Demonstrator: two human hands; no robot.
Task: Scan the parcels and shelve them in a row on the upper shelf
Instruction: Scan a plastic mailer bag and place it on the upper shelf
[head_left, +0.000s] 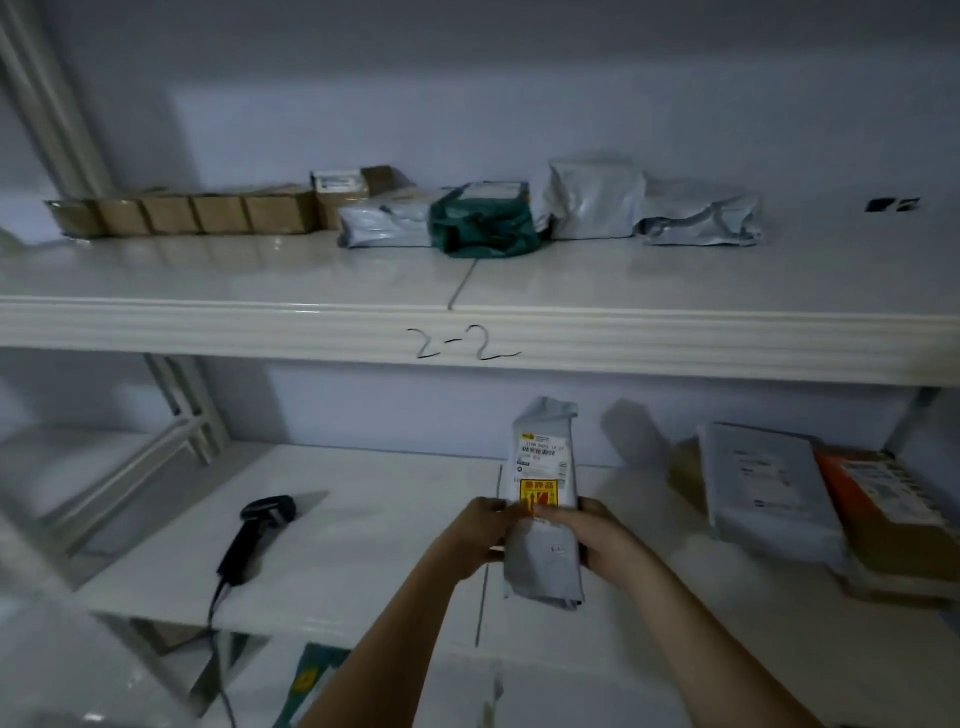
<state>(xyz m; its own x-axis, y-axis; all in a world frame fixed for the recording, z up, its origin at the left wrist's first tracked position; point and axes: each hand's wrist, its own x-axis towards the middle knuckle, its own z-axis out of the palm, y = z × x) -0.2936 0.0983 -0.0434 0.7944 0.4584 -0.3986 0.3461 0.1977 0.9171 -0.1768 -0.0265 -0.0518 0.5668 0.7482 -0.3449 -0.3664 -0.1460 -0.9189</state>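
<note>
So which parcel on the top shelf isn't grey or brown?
The green parcel, mid-row between two grey bags; the others there are grey bags or brown boxes.

I read "2-2" handwritten in black marker on the front edge of the upper shelf (467, 340). The grey parcel (545, 499) in the hands carries a white shipping label with a barcode and a yellow-and-red sticker, but I cannot make out their print. Labels on other parcels are too blurred.
</note>
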